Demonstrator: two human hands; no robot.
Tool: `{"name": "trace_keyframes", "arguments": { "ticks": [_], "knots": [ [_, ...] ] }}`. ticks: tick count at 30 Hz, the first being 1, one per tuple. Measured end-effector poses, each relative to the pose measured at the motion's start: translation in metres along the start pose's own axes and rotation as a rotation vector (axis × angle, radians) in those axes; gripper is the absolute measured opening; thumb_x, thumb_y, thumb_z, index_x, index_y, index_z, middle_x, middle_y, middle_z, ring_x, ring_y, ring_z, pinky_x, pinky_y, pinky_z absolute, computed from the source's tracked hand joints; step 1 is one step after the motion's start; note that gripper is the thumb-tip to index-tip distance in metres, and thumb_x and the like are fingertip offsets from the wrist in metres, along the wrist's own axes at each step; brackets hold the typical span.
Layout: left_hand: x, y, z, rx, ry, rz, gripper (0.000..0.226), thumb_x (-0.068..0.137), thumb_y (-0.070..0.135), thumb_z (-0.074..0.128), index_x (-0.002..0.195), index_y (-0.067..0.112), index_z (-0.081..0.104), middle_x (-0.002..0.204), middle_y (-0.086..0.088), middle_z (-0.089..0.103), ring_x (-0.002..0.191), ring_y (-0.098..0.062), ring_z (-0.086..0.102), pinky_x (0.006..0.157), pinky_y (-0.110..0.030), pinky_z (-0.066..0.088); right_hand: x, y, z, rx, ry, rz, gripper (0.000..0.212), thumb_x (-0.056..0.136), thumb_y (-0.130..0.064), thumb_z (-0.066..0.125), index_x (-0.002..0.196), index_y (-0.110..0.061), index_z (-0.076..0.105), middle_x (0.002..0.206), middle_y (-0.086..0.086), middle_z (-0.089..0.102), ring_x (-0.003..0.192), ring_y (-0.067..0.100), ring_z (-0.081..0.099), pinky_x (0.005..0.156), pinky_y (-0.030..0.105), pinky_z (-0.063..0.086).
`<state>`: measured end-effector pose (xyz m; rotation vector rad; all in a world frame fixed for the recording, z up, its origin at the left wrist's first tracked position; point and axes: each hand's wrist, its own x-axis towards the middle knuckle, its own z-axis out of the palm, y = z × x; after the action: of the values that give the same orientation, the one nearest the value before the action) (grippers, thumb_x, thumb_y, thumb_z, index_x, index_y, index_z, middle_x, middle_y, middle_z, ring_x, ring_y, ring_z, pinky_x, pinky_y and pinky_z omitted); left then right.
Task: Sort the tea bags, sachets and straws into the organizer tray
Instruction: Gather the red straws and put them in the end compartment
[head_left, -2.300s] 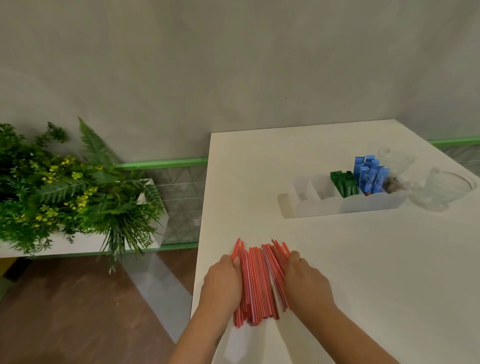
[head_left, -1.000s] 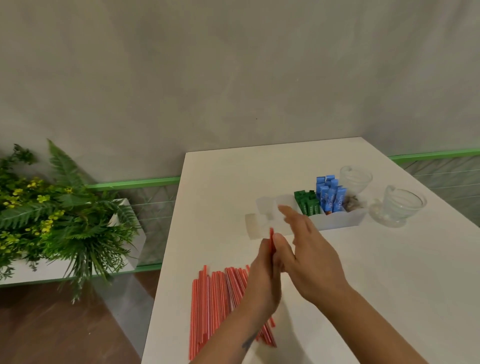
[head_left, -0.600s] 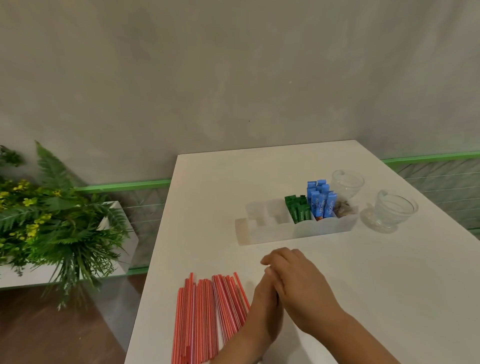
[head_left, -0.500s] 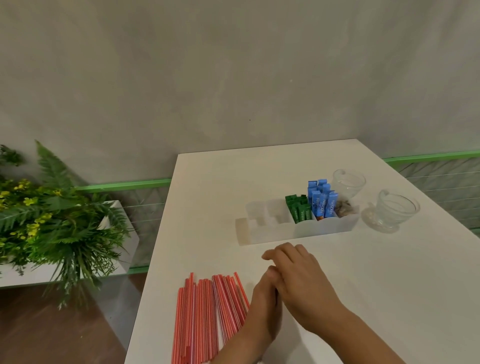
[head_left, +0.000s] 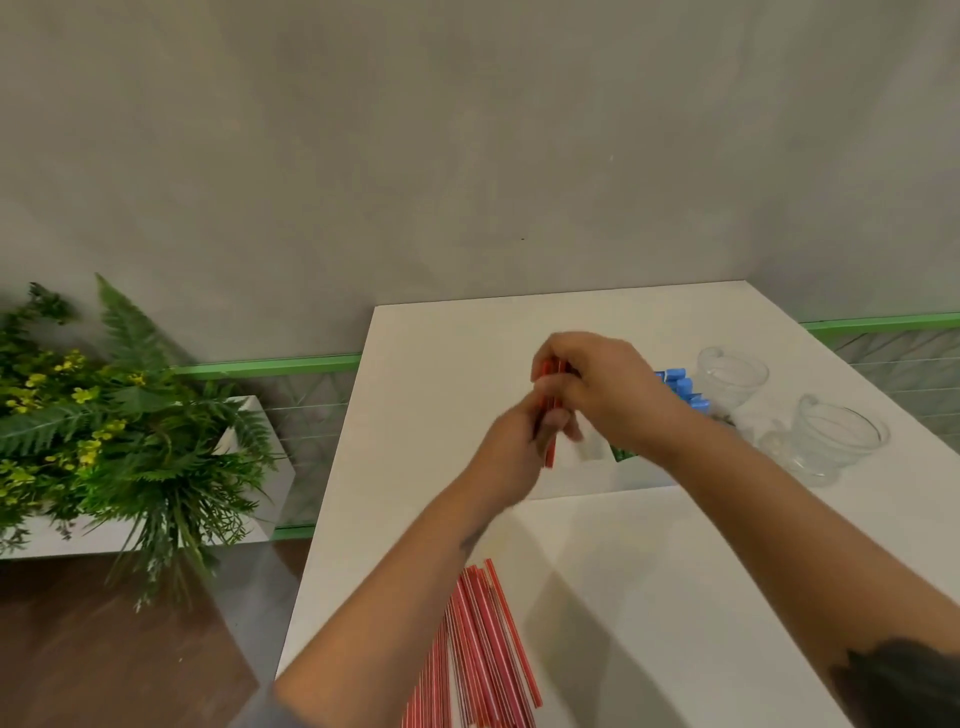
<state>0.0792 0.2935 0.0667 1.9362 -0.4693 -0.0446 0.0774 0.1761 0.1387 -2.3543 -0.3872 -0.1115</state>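
Both hands are raised together over the left end of the white organizer tray (head_left: 582, 480). My left hand (head_left: 511, 452) and my right hand (head_left: 602, 392) pinch a few red straws (head_left: 549, 415) held upright between them. Most of the tray is hidden behind my hands and right forearm. Blue sachets (head_left: 680, 387) stick up from it to the right of my right hand, and a sliver of green sachets (head_left: 621, 454) shows under the wrist. A pile of red straws (head_left: 480, 654) lies on the white table (head_left: 649, 597) near its front left edge.
Two clear glass cups (head_left: 732, 374) (head_left: 831, 439) stand to the right of the tray. The table's left edge drops to a wooden floor. A white planter with green plants (head_left: 109, 431) sits left of the table. A grey wall rises behind.
Both hands have risen from the table beside the straw pile and moved forward over the tray's left end, holding a few straws upright. The view has shifted, so the pile sits lower.
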Motion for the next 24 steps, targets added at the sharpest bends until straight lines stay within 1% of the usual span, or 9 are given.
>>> {"name": "trace_keyframes", "arguments": {
  "ticks": [4,6,8,10,13,15,17,21,24],
  "knots": [
    [0.041,-0.013,-0.018,0.177,-0.043,-0.03,0.022,0.1,0.025,0.04,0.105,0.012,0.057,0.103,-0.003,0.061,0.096,-0.02,0.056,0.087,-0.033,0.044,0.04,0.013,0.0,-0.065,-0.017,0.012,0.01,0.09,-0.011,0.054,0.086,-0.019,0.059,0.077,-0.005,0.058,0.069,0.015,0.056,0.052,0.013,0.041],
    [0.054,-0.029,-0.019,0.278,-0.039,-0.052,0.025,0.098,0.032,0.044,0.114,0.017,0.056,0.108,-0.009,0.061,0.1,-0.028,0.057,0.091,-0.047,0.047,0.054,0.024,0.008,-0.102,-0.057,0.034,0.009,0.091,-0.012,0.054,0.088,-0.018,0.059,0.078,-0.004,0.056,0.071,0.014,0.055,0.058,0.019,0.044],
    [0.06,-0.043,-0.018,0.381,-0.049,-0.114,0.034,0.094,0.038,0.048,0.126,0.025,0.049,0.118,-0.01,0.056,0.11,-0.031,0.051,0.094,-0.052,0.044,0.066,0.035,0.018,-0.121,-0.097,0.051,0.006,0.091,-0.013,0.055,0.089,-0.016,0.059,0.078,-0.003,0.056,0.073,0.016,0.056,0.065,0.025,0.048],
    [0.059,-0.055,-0.019,0.397,-0.08,-0.202,0.059,0.082,0.049,0.061,0.134,0.033,0.039,0.133,-0.005,0.048,0.124,-0.028,0.042,0.102,-0.05,0.039,0.073,0.045,0.027,-0.116,-0.138,0.078,0.004,0.091,-0.014,0.056,0.09,-0.015,0.059,0.077,-0.004,0.056,0.072,0.015,0.057,0.064,0.022,0.048],
    [0.048,-0.07,-0.019,0.362,-0.182,-0.382,0.118,0.053,0.058,0.08,0.147,0.03,0.015,0.152,0.0,0.025,0.14,-0.024,0.024,0.111,-0.051,0.028,0.079,0.057,0.04,-0.08,-0.197,0.121,0.007,0.092,-0.015,0.057,0.094,-0.01,0.061,0.075,-0.006,0.054,0.064,0.007,0.054,0.056,0.015,0.04],
    [0.042,-0.079,-0.019,0.375,-0.25,-0.428,0.13,0.05,0.051,0.086,0.149,0.029,0.003,0.155,0.005,0.015,0.143,-0.021,0.017,0.115,-0.052,0.021,0.083,0.064,0.049,-0.081,-0.244,0.149,0.008,0.092,-0.015,0.057,0.096,-0.009,0.061,0.072,-0.005,0.054,0.061,0.006,0.053,0.054,0.015,0.038],
    [0.036,-0.078,-0.016,0.411,-0.273,-0.427,0.127,0.056,0.042,0.087,0.149,0.026,0.003,0.154,0.005,0.017,0.142,-0.021,0.019,0.115,-0.051,0.019,0.087,0.07,0.057,-0.088,-0.293,0.182,0.005,0.092,-0.015,0.057,0.092,-0.011,0.059,0.072,-0.002,0.055,0.06,0.009,0.054,0.053,0.018,0.041],
    [0.034,-0.081,-0.01,0.447,-0.24,-0.402,0.107,0.064,0.034,0.083,0.145,0.019,0.014,0.145,0.003,0.034,0.132,-0.022,0.034,0.111,-0.042,0.026,0.089,0.077,0.067,-0.094,-0.328,0.218,0.005,0.091,-0.014,0.058,0.092,-0.012,0.055,0.079,0.003,0.057,0.061,0.012,0.053,0.054,0.02,0.044],
    [0.035,-0.086,-0.007,0.438,-0.215,-0.388,0.104,0.063,0.035,0.082,0.143,0.018,0.018,0.14,0.004,0.039,0.128,-0.02,0.04,0.107,-0.04,0.028,0.09,0.081,0.07,-0.132,-0.316,0.204,0.015,0.09,-0.016,0.06,0.104,-0.011,0.059,0.096,0.006,0.06,0.072,0.013,0.055,0.062,0.021,0.044]
  ]
}}
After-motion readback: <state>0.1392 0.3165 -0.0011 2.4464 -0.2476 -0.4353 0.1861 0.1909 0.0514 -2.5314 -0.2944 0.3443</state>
